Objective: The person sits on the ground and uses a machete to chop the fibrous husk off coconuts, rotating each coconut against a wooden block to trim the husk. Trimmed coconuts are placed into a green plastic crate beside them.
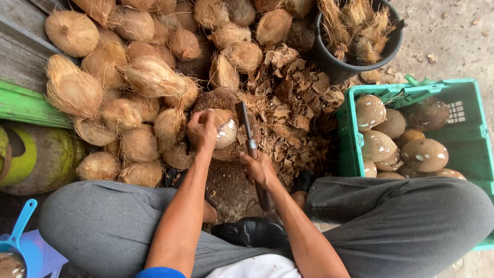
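My left hand (202, 131) grips a partly shaved coconut (225, 128), holding it down on a brown chopping block (231, 180) between my knees. Bare white patches show on the coconut's right side. My right hand (259, 167) is closed around the handle of a cleaver (246, 128). Its dark blade points away from me and lies right beside the coconut, on its right. Shell chips and brown fibre (290, 113) lie around the block.
A heap of hairy unpeeled coconuts (128, 77) fills the left and top. A green plastic crate (465, 136) at right holds several peeled coconuts. A black bucket (350, 46) of husk fibre stands above it. A blue scoop (20, 226) lies at lower left.
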`<state>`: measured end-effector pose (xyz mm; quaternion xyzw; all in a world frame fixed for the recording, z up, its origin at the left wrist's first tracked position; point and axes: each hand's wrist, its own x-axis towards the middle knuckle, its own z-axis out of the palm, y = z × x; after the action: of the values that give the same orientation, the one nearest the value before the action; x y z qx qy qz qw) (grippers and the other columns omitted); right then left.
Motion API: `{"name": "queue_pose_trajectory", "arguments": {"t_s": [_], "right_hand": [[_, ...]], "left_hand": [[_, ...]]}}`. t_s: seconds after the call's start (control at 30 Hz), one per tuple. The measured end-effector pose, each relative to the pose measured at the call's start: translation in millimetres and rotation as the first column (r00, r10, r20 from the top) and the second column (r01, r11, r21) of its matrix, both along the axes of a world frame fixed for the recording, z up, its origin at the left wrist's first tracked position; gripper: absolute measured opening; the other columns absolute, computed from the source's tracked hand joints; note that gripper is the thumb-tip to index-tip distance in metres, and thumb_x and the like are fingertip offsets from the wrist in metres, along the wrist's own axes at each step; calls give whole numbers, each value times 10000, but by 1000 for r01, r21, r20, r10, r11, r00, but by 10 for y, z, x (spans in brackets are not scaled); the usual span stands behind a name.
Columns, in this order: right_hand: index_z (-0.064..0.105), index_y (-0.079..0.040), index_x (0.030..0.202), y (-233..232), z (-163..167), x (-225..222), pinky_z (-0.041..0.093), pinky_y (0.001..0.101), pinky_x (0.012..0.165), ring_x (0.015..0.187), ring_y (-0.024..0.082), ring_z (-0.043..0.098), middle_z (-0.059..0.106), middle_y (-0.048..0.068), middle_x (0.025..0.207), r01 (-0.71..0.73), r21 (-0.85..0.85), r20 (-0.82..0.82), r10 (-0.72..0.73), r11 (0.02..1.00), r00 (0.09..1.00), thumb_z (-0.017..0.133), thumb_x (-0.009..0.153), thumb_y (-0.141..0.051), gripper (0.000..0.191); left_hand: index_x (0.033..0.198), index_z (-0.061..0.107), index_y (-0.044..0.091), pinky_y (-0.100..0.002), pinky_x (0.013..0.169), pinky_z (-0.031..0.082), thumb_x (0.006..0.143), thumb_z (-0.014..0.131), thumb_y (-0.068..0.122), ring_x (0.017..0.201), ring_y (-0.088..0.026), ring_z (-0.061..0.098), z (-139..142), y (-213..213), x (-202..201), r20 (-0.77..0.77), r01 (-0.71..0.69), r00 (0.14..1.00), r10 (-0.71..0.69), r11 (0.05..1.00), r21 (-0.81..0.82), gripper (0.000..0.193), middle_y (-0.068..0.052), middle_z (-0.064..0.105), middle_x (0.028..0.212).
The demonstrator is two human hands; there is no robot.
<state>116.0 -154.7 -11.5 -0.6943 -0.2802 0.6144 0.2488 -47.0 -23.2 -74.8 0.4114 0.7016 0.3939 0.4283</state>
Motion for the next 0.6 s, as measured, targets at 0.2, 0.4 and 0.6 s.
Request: {"name": "queue_pose_trajectory", "arguments": {"t_s": [0.2, 0.4, 0.6], "right_hand": [[531, -94, 763, 11, 126, 93, 395, 311, 411, 443, 108, 443, 521, 14, 591, 41, 328, 100, -77, 944, 992, 696, 991, -390, 409], [606, -116, 764, -88, -91, -34, 447, 312, 464, 472, 115, 486, 591, 20, 603, -15, 316, 183, -45, 948, 982, 643, 1006, -446, 411], [614, -166, 773, -106, -23, 20, 474, 296, 453, 497, 108, 517, 713, -58, 748, 18, 324, 129, -63, 946, 990, 618, 996, -389, 316]], "left_hand": [[1249, 682, 41, -332, 812, 613, 954, 650, 403, 984, -238, 737, -60, 5, -49, 80, 25, 996, -41, 980, 195, 468, -151, 729, 1141], [1351, 670, 107, -463, 964, 515, 1003, 543, 467, 1214, -311, 631, 42, 68, 262, -379, 73, 923, -64, 997, 8, 516, -152, 666, 1365], [1321, 668, 150, -471, 910, 527, 911, 640, 596, 1131, -300, 649, 292, 103, 219, -352, -1, 934, -60, 985, -171, 606, -147, 676, 1304]]}}
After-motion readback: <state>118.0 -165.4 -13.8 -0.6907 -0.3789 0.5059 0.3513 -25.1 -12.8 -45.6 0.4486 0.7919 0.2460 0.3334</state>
